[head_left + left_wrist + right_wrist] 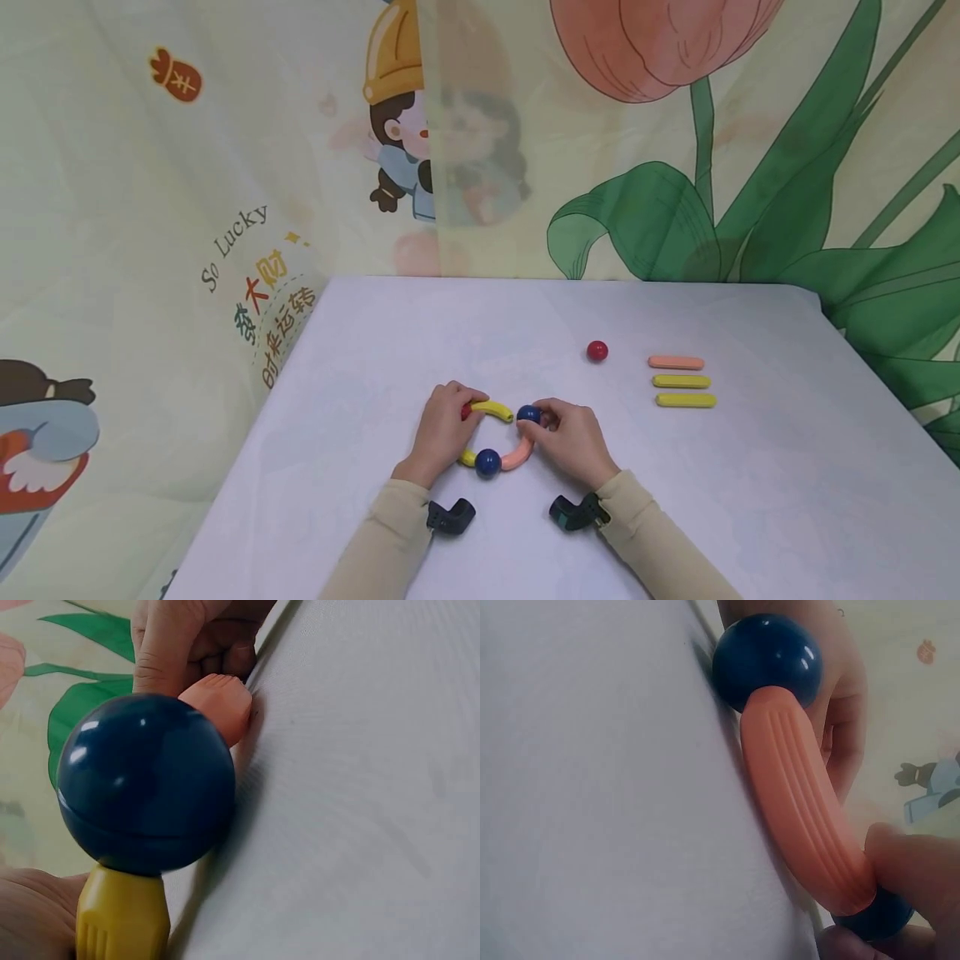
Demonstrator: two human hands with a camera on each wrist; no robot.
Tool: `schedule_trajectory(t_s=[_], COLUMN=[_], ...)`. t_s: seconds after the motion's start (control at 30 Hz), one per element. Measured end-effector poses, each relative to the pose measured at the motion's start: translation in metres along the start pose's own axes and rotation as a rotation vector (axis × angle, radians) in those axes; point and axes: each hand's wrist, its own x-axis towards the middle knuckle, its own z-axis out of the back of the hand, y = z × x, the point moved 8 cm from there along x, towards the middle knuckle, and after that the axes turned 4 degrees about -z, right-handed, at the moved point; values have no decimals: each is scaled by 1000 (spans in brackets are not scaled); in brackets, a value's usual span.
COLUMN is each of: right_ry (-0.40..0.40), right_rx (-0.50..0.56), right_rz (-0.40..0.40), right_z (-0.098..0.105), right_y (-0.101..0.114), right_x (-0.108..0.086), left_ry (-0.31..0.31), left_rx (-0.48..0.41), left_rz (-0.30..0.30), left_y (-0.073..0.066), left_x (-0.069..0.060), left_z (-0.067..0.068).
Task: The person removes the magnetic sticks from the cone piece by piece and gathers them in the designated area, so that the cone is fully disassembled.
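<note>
Trouble could start at the gap between the upper yellow curved rod (497, 409) and the blue ball (529, 414) that your right hand (576, 435) pinches; press off-line there and the pink curved rod (517, 456), the lower blue ball (487, 463) or the lower yellow curved rod (468, 457) may twist loose; your left hand (446, 427) grips the mostly covered red ball (466, 411), where tugging may unseat a joint; a nudge could roll the loose red ball (597, 351) across the white table (390, 333); the curved pieces lie on it between your hands; count two blue balls, two red, three curved rods and three straight rods (681, 381), each trio two yellow, one pink.
</note>
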Motion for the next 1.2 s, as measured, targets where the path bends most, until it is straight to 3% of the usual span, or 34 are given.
schedule_trajectory(t_s=[0.47,0.8,1.2], right_ry=[-9,-51,-90], right_rx=[6,65,55], right_rz=[30,-84,-174], right_z=[3,20,37], right_y=[1,-14,-28], right_x=[5,13,43], left_ry=[-7,-4,13], left_rx=[-1,4,2], left_rz=[-1,2,20], left_y=[1,2,2], left_x=[-1,1,0], left_z=[4,2,-3])
